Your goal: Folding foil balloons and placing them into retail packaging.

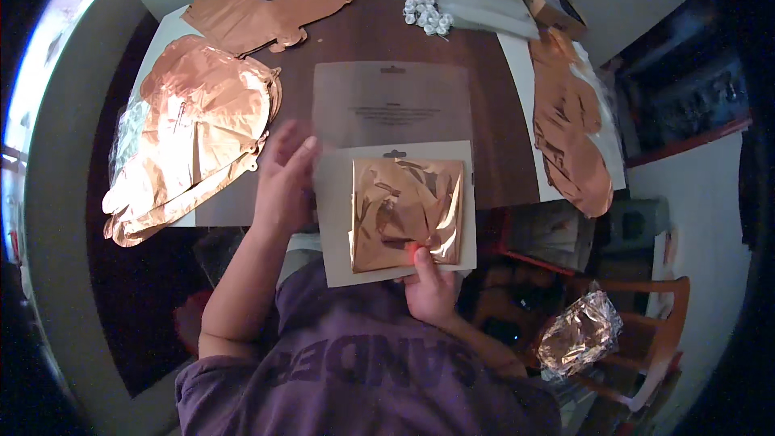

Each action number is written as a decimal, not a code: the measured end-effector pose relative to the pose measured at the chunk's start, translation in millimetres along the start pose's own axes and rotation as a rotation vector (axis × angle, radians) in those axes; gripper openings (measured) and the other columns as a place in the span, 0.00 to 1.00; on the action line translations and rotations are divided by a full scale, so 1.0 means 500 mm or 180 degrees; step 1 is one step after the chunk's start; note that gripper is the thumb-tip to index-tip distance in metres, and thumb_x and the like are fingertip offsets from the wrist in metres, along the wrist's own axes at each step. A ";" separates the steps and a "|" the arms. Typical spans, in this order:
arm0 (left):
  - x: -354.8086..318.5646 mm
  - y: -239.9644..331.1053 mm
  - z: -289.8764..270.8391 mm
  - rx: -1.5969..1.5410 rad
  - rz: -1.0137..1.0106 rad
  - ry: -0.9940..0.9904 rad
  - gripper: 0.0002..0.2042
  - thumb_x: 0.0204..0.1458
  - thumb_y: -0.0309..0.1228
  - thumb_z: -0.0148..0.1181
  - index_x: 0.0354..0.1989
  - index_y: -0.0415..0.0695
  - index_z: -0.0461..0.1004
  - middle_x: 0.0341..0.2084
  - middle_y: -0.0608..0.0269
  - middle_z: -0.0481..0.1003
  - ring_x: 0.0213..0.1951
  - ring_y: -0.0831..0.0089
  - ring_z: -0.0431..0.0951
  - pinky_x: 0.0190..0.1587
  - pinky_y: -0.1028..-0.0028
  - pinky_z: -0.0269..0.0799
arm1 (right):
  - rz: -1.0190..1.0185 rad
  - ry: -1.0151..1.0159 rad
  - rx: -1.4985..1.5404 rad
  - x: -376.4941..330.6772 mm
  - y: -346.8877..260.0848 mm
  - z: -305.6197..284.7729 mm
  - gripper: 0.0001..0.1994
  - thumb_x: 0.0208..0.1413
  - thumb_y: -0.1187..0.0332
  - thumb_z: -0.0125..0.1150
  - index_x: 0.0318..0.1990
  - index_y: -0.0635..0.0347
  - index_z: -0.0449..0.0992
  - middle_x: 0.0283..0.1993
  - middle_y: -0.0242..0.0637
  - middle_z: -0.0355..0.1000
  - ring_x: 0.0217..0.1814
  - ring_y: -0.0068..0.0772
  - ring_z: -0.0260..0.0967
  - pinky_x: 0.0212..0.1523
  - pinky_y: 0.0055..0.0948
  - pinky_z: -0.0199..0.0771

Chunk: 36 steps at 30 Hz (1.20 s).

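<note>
A white backing card (335,218) with a hang hole is gripped along its lower edge by my right hand (430,287). The thumb presses a folded rose-gold foil balloon (404,210) flat against the card. A small orange-red spot (414,252) shows by the thumb tip; what it is I cannot make out. Beyond the card's top edge lies a clear plastic bag (391,105) with its own hang hole and printed text. Close by the left edge of bag and card, my left hand (286,173) is raised, slightly blurred, fingers apart and holding nothing visible.
Flat rose-gold foil balloons lie in a stack (202,105) at left, a pile (270,12) at far left and another (565,113) at right. White ribbon rolls (426,16), clear bags (484,0) and a small box (553,8) stand far back. Crumpled foil packets (580,335) rest on a wooden chair (682,315).
</note>
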<state>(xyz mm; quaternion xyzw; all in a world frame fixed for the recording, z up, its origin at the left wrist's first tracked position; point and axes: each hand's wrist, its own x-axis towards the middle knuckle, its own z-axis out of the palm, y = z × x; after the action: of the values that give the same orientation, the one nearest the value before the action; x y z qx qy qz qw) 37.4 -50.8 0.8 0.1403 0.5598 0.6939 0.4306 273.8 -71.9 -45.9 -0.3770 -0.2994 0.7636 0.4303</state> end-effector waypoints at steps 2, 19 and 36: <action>-0.023 0.009 0.003 0.0010 -0.0928 -0.0592 0.20 0.57 0.30 0.60 0.57 0.39 0.67 0.44 0.57 0.76 0.44 0.72 0.76 0.47 0.70 0.74 | 0.0372 0.0409 -0.0408 -0.002 0.007 0.006 0.17 0.63 0.65 0.55 0.56 0.61 0.67 0.49 0.37 0.71 0.47 0.34 0.72 0.43 0.35 0.75; -0.158 -0.040 -0.116 0.0382 -0.2178 -0.1587 0.19 0.53 0.34 0.64 0.52 0.41 0.72 0.41 0.63 0.78 0.44 0.71 0.77 0.49 0.68 0.72 | 0.0794 -0.0499 -0.0533 0.057 -0.159 -0.109 0.30 0.63 0.52 0.52 0.67 0.60 0.58 0.56 0.38 0.70 0.55 0.33 0.68 0.59 0.32 0.64; -0.278 -0.050 -0.140 -0.0232 -0.1245 -0.1297 0.29 0.58 0.26 0.57 0.67 0.41 0.54 0.59 0.60 0.67 0.60 0.69 0.67 0.62 0.67 0.62 | 0.0969 0.0390 -0.1759 -0.051 -0.079 -0.187 0.23 0.64 0.64 0.54 0.62 0.68 0.63 0.54 0.41 0.70 0.56 0.31 0.67 0.59 0.29 0.64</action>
<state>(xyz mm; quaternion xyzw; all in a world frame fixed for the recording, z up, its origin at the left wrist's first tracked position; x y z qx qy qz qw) 83.2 -201.4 -5.1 0.1507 0.4529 0.5748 0.6647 377.6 -64.1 -57.5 -0.5653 -0.4092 0.6849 0.2097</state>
